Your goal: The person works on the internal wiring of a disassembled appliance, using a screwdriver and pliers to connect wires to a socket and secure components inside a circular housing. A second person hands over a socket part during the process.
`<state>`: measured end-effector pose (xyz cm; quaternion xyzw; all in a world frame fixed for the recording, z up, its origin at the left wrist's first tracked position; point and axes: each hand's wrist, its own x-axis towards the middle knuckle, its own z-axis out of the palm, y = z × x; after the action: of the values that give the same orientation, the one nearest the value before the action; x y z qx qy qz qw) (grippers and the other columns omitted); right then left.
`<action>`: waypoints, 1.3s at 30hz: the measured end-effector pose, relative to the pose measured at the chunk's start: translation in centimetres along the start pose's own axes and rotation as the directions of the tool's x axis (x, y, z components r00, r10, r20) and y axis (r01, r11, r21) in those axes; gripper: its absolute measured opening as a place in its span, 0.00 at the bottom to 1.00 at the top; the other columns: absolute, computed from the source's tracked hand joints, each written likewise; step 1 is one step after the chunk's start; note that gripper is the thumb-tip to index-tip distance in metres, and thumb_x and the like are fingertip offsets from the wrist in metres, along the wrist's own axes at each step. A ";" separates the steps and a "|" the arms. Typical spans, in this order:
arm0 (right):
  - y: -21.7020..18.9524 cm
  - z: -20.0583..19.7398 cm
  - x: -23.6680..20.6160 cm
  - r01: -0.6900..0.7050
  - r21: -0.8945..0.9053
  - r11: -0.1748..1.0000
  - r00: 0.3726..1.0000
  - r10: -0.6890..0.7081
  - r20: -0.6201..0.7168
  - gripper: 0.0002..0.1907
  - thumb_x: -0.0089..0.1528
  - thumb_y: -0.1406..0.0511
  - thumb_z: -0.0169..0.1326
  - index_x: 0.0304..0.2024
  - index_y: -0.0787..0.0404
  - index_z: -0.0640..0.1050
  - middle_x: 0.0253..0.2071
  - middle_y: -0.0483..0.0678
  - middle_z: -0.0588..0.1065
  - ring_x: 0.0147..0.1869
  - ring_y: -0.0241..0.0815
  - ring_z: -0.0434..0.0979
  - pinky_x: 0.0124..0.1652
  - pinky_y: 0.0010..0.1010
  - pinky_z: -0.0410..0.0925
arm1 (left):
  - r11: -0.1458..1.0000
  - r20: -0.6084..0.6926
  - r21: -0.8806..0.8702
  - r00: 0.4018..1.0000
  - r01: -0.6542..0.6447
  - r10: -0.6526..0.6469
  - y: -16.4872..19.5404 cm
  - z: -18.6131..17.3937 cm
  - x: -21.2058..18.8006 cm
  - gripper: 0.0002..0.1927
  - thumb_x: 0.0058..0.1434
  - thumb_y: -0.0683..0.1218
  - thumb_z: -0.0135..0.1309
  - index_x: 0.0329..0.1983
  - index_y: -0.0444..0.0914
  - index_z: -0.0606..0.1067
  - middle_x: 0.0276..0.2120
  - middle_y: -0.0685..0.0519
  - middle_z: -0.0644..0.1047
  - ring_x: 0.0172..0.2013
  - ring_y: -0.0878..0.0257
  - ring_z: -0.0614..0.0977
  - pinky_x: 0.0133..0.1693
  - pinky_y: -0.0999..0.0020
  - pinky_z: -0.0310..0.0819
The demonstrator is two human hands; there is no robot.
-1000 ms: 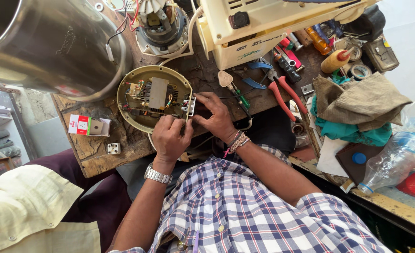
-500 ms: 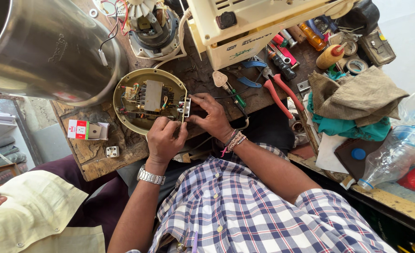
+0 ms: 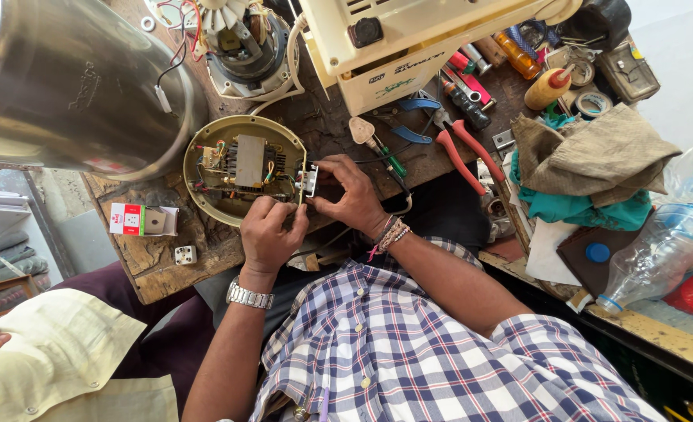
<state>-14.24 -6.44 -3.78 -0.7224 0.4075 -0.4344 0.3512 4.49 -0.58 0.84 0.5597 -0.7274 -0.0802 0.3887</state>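
2 hands on 1 round base (image 3: pixel 245 168) | left hand (image 3: pixel 272 234) and right hand (image 3: pixel 354 199) pinch small white switch block (image 3: pixel 311 181) | light, rigid, thin wires fragile; hold block's edges | worktop (image 3: pixel 166 266)

The steel pot (image 3: pixel 65 86) runs off the top-left edge; the left hand (image 3: pixel 272 230) hides whatever it pinches (possibly a small tool), fingertips unseen.
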 end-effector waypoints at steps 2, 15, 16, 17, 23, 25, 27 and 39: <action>0.2 0.2 0.0 -0.038 0.043 0.998 0.999 0.037 0.019 0.31 0.53 0.66 0.70 0.58 0.62 0.75 0.55 0.52 0.74 0.56 0.47 0.80 0.55 0.34 0.76 | 1.000 -0.001 0.003 1.000 -0.003 0.003 0.0 0.0 0.0 0.07 0.56 0.42 0.66 0.30 0.36 0.78 0.27 0.50 0.72 0.29 0.55 0.76 0.31 0.61 0.72; 1.5 0.9 -0.3 0.003 0.059 0.998 1.000 -0.003 -0.005 0.35 0.53 0.66 0.72 0.63 0.57 0.76 0.54 0.51 0.77 0.57 0.47 0.80 0.56 0.34 0.73 | 1.000 0.019 -0.022 1.000 -0.004 0.005 0.1 -0.3 0.4 0.06 0.55 0.41 0.64 0.28 0.36 0.76 0.26 0.50 0.71 0.29 0.53 0.76 0.32 0.60 0.72; 1.6 0.9 -0.2 0.004 0.060 0.998 1.000 -0.004 -0.008 0.36 0.53 0.66 0.72 0.63 0.57 0.76 0.54 0.50 0.77 0.57 0.46 0.80 0.55 0.33 0.73 | 1.000 0.026 -0.020 1.000 0.002 -0.001 0.1 -0.4 0.3 0.07 0.54 0.41 0.64 0.28 0.36 0.76 0.26 0.50 0.70 0.29 0.53 0.76 0.31 0.59 0.72; 1.5 1.0 -0.3 0.004 0.063 0.998 1.000 -0.003 -0.011 0.36 0.53 0.65 0.72 0.64 0.57 0.76 0.54 0.50 0.77 0.56 0.46 0.80 0.55 0.33 0.73 | 1.000 0.022 -0.021 1.000 0.000 0.001 0.1 -0.4 0.3 0.06 0.55 0.41 0.64 0.28 0.36 0.76 0.26 0.50 0.71 0.29 0.53 0.76 0.32 0.59 0.72; 1.4 1.0 -0.2 0.020 0.052 0.998 1.000 -0.020 -0.008 0.35 0.53 0.66 0.71 0.64 0.57 0.76 0.54 0.50 0.77 0.56 0.46 0.80 0.55 0.33 0.73 | 0.999 0.019 -0.033 1.000 0.003 -0.002 0.1 -0.6 0.1 0.06 0.55 0.41 0.63 0.29 0.36 0.76 0.27 0.49 0.71 0.30 0.53 0.77 0.32 0.59 0.72; 1.3 1.0 -0.2 0.012 0.049 0.999 1.000 -0.012 -0.002 0.35 0.54 0.66 0.71 0.64 0.57 0.76 0.54 0.50 0.77 0.55 0.45 0.81 0.54 0.32 0.74 | 0.999 0.017 -0.041 1.000 0.007 -0.007 0.1 -0.6 0.0 0.05 0.56 0.41 0.63 0.30 0.36 0.77 0.27 0.49 0.72 0.30 0.53 0.77 0.33 0.59 0.73; 1.3 1.0 -0.3 -0.001 0.064 0.998 1.000 0.001 0.001 0.35 0.54 0.67 0.71 0.64 0.57 0.76 0.54 0.50 0.78 0.54 0.44 0.81 0.54 0.31 0.74 | 0.999 0.012 -0.037 1.000 -0.001 0.001 0.1 -0.6 0.0 0.05 0.55 0.40 0.62 0.30 0.36 0.77 0.28 0.49 0.72 0.31 0.52 0.77 0.33 0.59 0.73; 1.3 1.1 -0.7 -0.059 0.131 0.990 0.998 0.055 0.031 0.33 0.56 0.68 0.69 0.64 0.58 0.75 0.55 0.50 0.77 0.54 0.42 0.83 0.53 0.30 0.76 | 0.999 0.012 -0.040 1.000 0.000 0.001 0.1 -0.5 -0.2 0.04 0.55 0.40 0.62 0.30 0.36 0.77 0.27 0.49 0.73 0.30 0.52 0.77 0.33 0.59 0.73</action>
<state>-13.78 -6.23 -5.51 -0.6914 0.3938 -0.4404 0.4159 4.79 -0.23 1.15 0.5511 -0.7282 -0.0981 0.3954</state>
